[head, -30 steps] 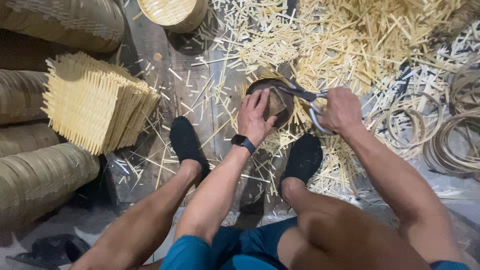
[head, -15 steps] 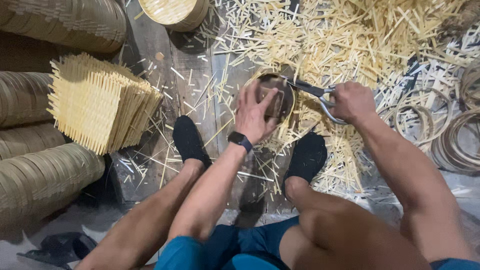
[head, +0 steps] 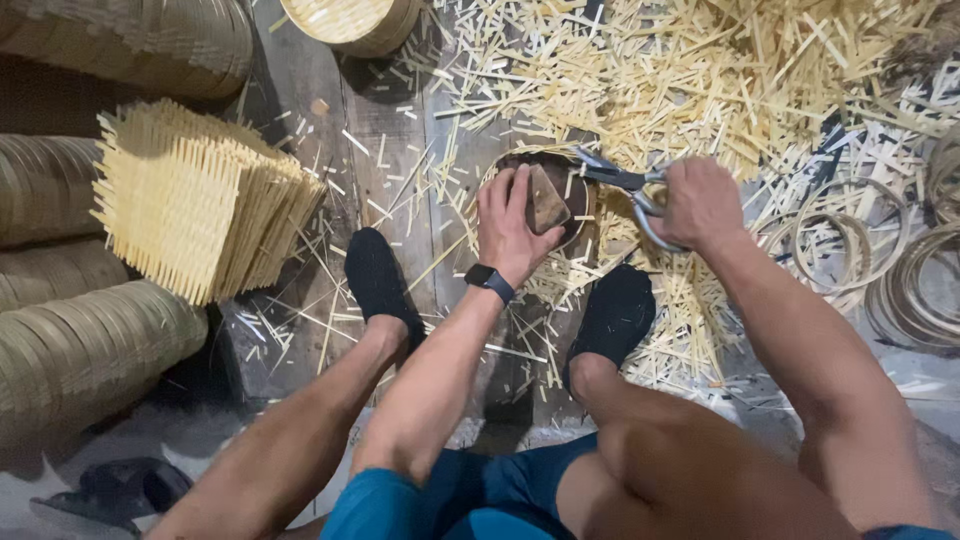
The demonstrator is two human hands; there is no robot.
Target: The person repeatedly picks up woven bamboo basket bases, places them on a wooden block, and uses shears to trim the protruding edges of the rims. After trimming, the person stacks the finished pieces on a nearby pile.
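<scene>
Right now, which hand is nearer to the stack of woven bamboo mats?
Left. The left hand presses on the round piece right of the stack of woven bamboo mats; the right hand, holding the scissors, is farther right.

Dark, worn floor (head: 300, 110) down here, boards showing through, and pale bamboo offcuts (head: 720, 70) strewn thick across the upper right. On the left a stack of woven bamboo mats (head: 190, 205) sits beside rolled woven bundles (head: 90, 350). A round woven basket (head: 350, 22) up top; bamboo hoops (head: 850, 240) lie right.
</scene>
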